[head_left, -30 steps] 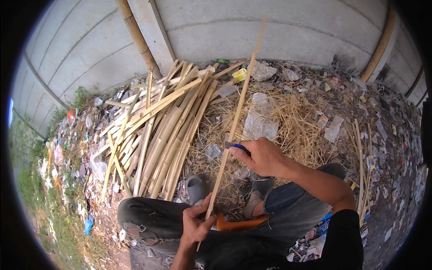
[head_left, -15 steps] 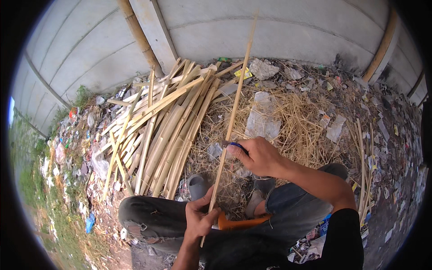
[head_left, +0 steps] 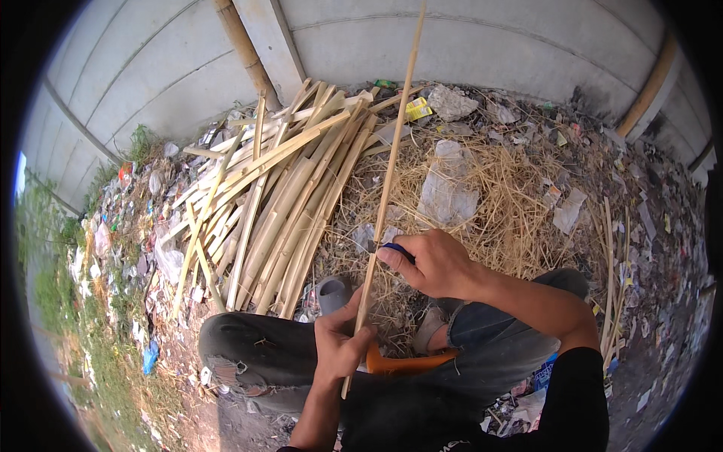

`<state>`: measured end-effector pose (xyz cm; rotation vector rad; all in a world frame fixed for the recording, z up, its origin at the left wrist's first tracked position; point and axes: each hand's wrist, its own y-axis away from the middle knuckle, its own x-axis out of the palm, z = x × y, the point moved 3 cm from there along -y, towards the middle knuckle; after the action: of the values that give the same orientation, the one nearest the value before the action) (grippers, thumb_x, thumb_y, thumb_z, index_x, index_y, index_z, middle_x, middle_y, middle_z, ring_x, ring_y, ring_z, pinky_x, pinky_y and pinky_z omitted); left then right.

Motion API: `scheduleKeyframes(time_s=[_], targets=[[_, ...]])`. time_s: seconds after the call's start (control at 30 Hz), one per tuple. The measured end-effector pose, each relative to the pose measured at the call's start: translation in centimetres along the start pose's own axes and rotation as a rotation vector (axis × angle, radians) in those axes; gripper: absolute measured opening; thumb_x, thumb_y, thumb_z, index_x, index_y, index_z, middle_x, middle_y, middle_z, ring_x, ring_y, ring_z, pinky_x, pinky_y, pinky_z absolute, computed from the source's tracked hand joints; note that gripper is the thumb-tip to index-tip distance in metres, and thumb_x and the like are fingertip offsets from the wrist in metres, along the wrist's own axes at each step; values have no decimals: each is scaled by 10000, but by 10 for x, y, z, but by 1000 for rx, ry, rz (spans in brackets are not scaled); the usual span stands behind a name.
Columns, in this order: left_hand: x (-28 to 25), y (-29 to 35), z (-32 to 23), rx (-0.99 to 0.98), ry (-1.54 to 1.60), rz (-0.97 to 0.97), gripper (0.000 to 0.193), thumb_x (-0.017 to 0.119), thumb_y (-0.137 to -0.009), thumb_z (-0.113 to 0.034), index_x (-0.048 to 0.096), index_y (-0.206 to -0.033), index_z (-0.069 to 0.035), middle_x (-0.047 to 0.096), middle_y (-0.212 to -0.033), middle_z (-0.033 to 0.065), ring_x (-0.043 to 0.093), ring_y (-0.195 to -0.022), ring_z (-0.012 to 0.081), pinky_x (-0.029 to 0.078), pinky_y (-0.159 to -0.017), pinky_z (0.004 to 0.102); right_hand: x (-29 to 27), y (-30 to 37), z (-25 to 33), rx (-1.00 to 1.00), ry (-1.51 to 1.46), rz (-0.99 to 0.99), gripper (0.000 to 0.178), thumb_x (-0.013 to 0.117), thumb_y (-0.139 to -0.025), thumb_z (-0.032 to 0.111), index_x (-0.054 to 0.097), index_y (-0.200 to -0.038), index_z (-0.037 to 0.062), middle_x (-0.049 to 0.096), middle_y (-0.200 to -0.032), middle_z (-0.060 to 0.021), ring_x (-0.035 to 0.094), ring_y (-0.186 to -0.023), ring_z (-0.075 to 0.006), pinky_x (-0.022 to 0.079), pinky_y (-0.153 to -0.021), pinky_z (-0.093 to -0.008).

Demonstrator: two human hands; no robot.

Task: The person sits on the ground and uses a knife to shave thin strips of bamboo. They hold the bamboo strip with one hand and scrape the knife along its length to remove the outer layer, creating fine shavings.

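Note:
A long, thin bamboo strip [head_left: 392,169] slants up from my lap toward the wall. Its lower part is gripped by my left hand [head_left: 337,348], with fingers and thumb wrapped round it and the short end sticking out below. Higher up, my right hand [head_left: 437,264] is closed on a blue-handled knife [head_left: 398,250]. The knife's short blade lies against the strip; most of the handle is hidden in my fist. Between my legs, close to my left hand, are a grey cylinder [head_left: 331,294] and a curved orange object [head_left: 407,364], partly covered.
A pile of split bamboo strips [head_left: 290,218] lies ahead to the left. Fine shavings [head_left: 504,218] spread over littered ground ahead, around a pale slab [head_left: 449,184]. More thin strips [head_left: 608,279] lie at the right. A panel wall [head_left: 482,45] closes off the far side.
My left hand and the strip have shifted slightly up and right, while the knife stays at about the same height. The whole view has tilted a little.

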<state>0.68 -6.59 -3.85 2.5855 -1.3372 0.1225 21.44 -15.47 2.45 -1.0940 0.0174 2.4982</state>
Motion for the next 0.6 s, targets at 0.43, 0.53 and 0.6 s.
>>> scheduleKeyframes(time_s=[0.43, 0.53, 0.6], targets=[[11, -4, -11, 59, -63, -26, 239, 639, -857, 93, 700, -1088, 82, 661, -783, 18, 590, -624, 60, 459, -535, 227, 26, 18, 7, 103, -157, 363, 729, 538, -1002, 642, 705, -686, 6, 549, -513, -156, 599, -522, -326, 473, -555, -450], [13, -2, -12, 5, -15, 13, 276, 644, -851, 97, 694, -1122, 86, 662, -787, 22, 587, -611, 61, 451, -511, 231, 34, 18, -5, 152, -373, 546, 740, 542, -1006, 642, 688, -670, -1, 488, -479, -105, 501, -474, -268, 418, -530, -440], [13, -2, -10, 5, -16, 35, 303, 647, -848, 99, 691, -1147, 87, 664, -792, 24, 587, -610, 60, 444, -500, 235, 34, 19, -9, 138, -390, 594, 743, 548, -1001, 645, 677, -653, 1, 489, -480, -102, 496, -467, -265, 415, -529, -438]])
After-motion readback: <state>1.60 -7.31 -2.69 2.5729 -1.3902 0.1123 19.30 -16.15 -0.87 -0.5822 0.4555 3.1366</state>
